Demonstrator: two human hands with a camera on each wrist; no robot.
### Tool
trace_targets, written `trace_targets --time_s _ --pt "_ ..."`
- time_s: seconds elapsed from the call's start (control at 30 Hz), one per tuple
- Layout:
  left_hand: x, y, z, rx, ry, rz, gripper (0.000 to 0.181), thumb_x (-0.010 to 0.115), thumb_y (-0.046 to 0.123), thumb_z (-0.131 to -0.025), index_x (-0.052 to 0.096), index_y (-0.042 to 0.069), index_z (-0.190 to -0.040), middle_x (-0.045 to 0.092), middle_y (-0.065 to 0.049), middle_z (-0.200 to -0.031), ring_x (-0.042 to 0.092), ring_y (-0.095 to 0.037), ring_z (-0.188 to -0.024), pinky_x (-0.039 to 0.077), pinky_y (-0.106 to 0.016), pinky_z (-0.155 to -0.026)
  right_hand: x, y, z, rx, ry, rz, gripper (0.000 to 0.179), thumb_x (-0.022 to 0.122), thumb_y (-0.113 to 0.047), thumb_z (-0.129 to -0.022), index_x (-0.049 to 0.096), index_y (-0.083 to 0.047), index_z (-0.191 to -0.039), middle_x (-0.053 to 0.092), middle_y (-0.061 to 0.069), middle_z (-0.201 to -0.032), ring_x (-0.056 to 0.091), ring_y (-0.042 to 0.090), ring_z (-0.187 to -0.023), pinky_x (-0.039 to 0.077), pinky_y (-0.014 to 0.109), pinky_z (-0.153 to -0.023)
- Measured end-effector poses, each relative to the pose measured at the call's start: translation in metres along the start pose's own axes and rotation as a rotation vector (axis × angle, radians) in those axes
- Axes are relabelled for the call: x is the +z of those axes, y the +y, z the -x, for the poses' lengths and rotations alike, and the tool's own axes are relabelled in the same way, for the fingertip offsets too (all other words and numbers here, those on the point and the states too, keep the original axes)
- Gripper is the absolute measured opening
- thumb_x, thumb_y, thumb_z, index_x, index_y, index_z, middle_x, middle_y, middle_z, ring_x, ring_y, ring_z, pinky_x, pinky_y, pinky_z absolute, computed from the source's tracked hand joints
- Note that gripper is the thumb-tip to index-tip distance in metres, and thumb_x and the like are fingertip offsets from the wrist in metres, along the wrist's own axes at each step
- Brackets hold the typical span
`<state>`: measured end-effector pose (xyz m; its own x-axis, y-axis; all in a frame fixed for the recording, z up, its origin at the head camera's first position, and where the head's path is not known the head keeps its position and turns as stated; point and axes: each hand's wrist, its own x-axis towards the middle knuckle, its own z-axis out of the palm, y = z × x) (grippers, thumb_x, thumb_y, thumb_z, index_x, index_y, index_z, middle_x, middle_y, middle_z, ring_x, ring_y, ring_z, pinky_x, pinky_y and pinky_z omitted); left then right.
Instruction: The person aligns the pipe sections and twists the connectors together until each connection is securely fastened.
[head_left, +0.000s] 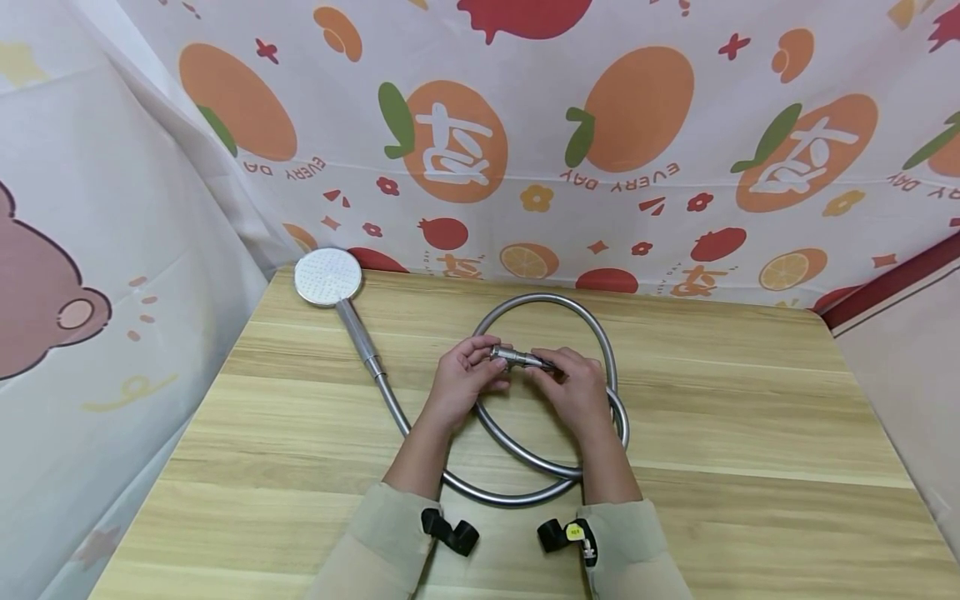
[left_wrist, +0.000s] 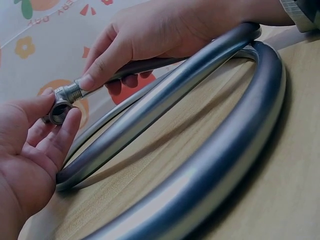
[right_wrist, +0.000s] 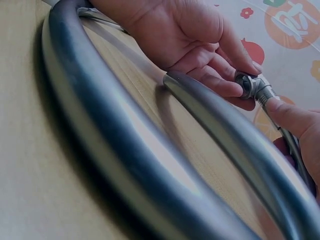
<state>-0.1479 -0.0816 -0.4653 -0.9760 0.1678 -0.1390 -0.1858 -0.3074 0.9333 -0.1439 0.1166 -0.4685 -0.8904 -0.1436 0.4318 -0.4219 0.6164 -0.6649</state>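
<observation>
Two hands work on one small metal fitting (left_wrist: 62, 96), held up above the table (head_left: 750, 400) nr the centre, over the looped hose (head_left: 513, 501). L hand (head_left: 459, 383) pinches the fitting btwn thumb & fingers; R hand (head_left: 573, 392) grips the hose's end right beside the fitting's threaded stub, thumb on top. Whether stub & hose end are screwed together or just butted can't be told, as the R thumb covers the join. Handling, as a judgement: fitting looks like solid metal, so prob. dense for its size, rigid, hard to damage exc. at the threads; smooth bits may slip if fingers are damp. Best hold is prob. on the plain body, fingertips off the threads & clear of the bore. Hose looks smooth, shiny & springy, bendy in wide curves but likely to push back & twist, so it's best gripped close to its end, w/ some slack left in the loop. At its other end, the shower head (head_left: 327, 277) lies at the table's far L corner, face up; prob. lightish, its spray face the part to spare, the handle (head_left: 358, 333) the sensible place to hold. Re containers: none shows, strictly; nearest thing is the fitting's hollow bore, threaded inside, facing the wrist cams. Too dark deep down to tell if a washer or anything else sits in it.
</observation>
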Motion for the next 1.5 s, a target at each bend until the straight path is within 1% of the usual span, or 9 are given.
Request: trace_targets --time_s 0.1,0.23,0.33,0.47,0.63,0.8,0.97,1.27,1.5 --pt "0.0008 0.0009 0.0004 -0.011 0.003 -0.008 0.042 0.063 -0.003 -0.093 0.049 -0.008 -0.132 0.065 -0.017 -0.124 0.071 -0.014 -0.091 0.061 -0.032 -0.074 0.0006 0.0011 0.0 0.001 -0.004 -0.001 0.031 0.082 -0.024 -0.081 0.074 -0.014 -0.109 0.073 0.001 -0.086 0.062 0.013 -0.07 0.045 0.034 -0.075" --pt "0.0015 0.0013 0.0005 -0.017 0.007 -0.019 0.041 0.062 -0.003 -0.093 0.05 -0.007 -0.133 0.064 -0.019 -0.126 0.071 -0.014 -0.091 0.061 -0.032 -0.074 0.0016 0.0029 0.0 0.013 0.001 -0.02 0.036 0.085 -0.019 -0.078 0.071 -0.012 -0.11 0.075 0.003 -0.091 0.068 0.013 -0.076 0.052 0.035 -0.078" --pt "0.0016 0.0013 0.0006 -0.014 0.008 -0.021 0.041 0.062 -0.002 -0.093 0.05 -0.007 -0.132 0.064 -0.019 -0.127 0.071 -0.014 -0.092 0.062 -0.032 -0.074 0.0021 0.0036 0.0 0.026 0.003 -0.035 0.032 0.084 -0.018 -0.078 0.07 -0.01 -0.106 0.075 0.003 -0.091 0.069 0.013 -0.077 0.057 0.033 -0.073" --pt "0.0012 0.0007 0.0002 -0.011 0.013 -0.026 0.041 0.062 -0.002 -0.093 0.051 -0.006 -0.132 0.064 -0.018 -0.127 0.07 -0.016 -0.095 0.062 -0.033 -0.074 0.0019 0.0035 -0.0003 0.029 -0.01 -0.025 0.025 0.081 -0.021 -0.083 0.072 -0.01 -0.103 0.074 0.002 -0.09 0.064 0.011 -0.074 0.055 0.03 -0.069" --pt "0.0006 -0.0003 -0.0005 -0.013 0.018 -0.034 0.041 0.063 -0.001 -0.093 0.051 -0.006 -0.132 0.064 -0.017 -0.126 0.07 -0.017 -0.096 0.062 -0.034 -0.075 0.0009 0.0021 -0.0002 0.021 -0.014 -0.007 0.028 0.076 -0.028 -0.087 0.074 -0.009 -0.109 0.073 0.003 -0.089 0.063 0.013 -0.073 0.049 0.035 -0.075" --pt "0.001 0.0002 -0.0004 -0.018 0.016 -0.033 0.041 0.063 -0.002 -0.093 0.051 -0.006 -0.132 0.063 -0.019 -0.127 0.07 -0.016 -0.094 0.062 -0.034 -0.074 0.0007 0.0009 -0.0004 0.024 -0.01 -0.009 0.033 0.079 -0.027 -0.085 0.072 -0.011 -0.113 0.074 0.003 -0.092 0.065 0.015 -0.075 0.047 0.039 -0.08" --pt "0.001 -0.0001 -0.0009 -0.014 0.016 -0.04 0.041 0.063 -0.002 -0.093 0.05 -0.006 -0.132 0.063 -0.019 -0.126 0.07 -0.014 -0.092 0.062 -0.033 -0.073 0.0014 0.0018 -0.0008 0.011 -0.005 0.005 0.029 0.081 -0.027 -0.083 0.072 -0.014 -0.108 0.074 0.001 -0.093 0.066 0.013 -0.074 0.045 0.036 -0.078" --pt "0.0025 -0.0003 -0.0001 0.003 0.022 -0.046 0.042 0.065 -0.002 -0.092 0.051 -0.007 -0.131 0.064 -0.017 -0.121 0.07 -0.014 -0.089 0.062 -0.032 -0.071 0.0026 0.0017 -0.0008 0.029 -0.001 0.007 0.026 0.078 -0.031 -0.085 0.073 -0.015 -0.106 0.074 0.0 -0.092 0.064 0.011 -0.073 0.04 0.033 -0.073" --pt "0.0028 0.0005 -0.0003 0.004 0.024 -0.063 0.04 0.065 -0.003 -0.092 0.052 -0.007 -0.129 0.064 -0.018 -0.119 0.07 -0.016 -0.09 0.062 -0.033 -0.072 0.0034 0.0023 -0.001 0.009 0.013 0.022 0.024 0.074 -0.031 -0.089 0.074 -0.014 -0.105 0.074 0.001 -0.089 0.064 0.013 -0.072 0.042 0.035 -0.072"
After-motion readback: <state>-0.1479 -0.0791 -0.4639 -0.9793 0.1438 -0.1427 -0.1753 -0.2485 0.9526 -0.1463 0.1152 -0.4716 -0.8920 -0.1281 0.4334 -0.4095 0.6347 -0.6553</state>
